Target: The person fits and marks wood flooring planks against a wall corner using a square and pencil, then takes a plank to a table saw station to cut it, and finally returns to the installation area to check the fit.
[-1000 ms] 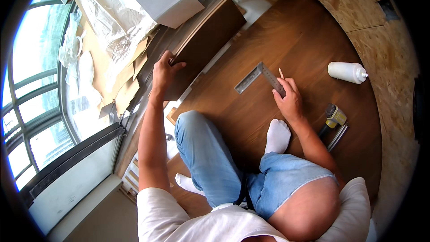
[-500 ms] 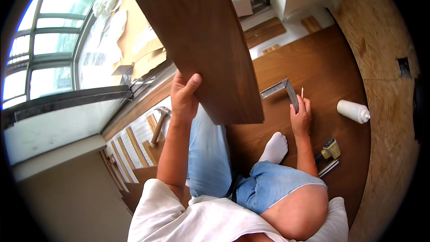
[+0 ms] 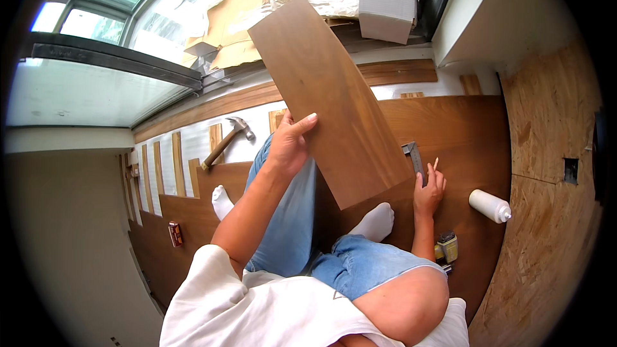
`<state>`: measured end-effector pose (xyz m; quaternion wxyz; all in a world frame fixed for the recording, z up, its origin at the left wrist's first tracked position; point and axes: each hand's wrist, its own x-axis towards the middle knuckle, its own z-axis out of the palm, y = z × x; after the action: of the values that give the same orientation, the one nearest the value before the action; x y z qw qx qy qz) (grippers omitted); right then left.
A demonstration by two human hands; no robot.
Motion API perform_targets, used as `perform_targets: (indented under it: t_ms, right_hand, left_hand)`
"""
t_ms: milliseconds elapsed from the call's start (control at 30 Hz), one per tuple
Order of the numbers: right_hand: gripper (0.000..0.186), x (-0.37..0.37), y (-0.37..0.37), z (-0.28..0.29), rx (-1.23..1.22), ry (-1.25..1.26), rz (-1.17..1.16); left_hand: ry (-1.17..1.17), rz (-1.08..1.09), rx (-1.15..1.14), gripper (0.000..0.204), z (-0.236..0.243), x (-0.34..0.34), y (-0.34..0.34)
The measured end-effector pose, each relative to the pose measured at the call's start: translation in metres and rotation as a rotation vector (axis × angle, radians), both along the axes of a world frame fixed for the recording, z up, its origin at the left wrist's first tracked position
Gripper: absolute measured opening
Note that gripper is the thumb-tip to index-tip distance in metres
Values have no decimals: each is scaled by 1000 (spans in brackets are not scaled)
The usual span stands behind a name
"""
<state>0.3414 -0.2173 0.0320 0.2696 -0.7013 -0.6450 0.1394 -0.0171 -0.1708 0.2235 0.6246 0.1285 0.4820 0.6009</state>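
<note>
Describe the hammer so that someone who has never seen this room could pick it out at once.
Start at the big window on the left and drop to the pale strip of bare underlay below its sill. The hammer lies there on a slant, just left of the left hand gripping the raised brown plank. It alone has a wooden handle and a curved metal claw head.

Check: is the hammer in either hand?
No: the hammer lies on the floor, while the left hand holds the brown plank and the right hand holds a pencil.
</note>
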Motion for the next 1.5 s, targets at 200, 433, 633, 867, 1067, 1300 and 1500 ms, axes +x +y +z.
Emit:
perform_targets:
  t_ms: [200, 433, 633, 867, 1067, 1300, 1500]
  right_hand:
    - [24, -24, 50, 54, -28, 507, -43]
    - [23, -130, 125, 154, -77, 1072, 328]
    - [32, -255, 146, 231, -446, 1482, 611]
    - [31, -335, 130, 248, -350, 1182, 550]
    - [37, -312, 175, 224, -38, 439, 544]
    - [27, -241, 224, 362, -138, -332, 617]
    - [41, -199, 211, 430, -584, -634, 618]
  left_hand:
    - [89, 1, 86, 47, 42, -32, -2]
    - [287, -132, 194, 44, 125, -90, 20]
    - [351, -88, 251, 53, 133, -132, 1]
    - [346, -99, 251, 57, 90, -176, -29]
    - [839, -483, -85, 47, 53, -263, -87]
    - [1315, -643, -334, 31, 61, -374, -230]
    - [773, -404, -566, 36, 98, -293, -404]
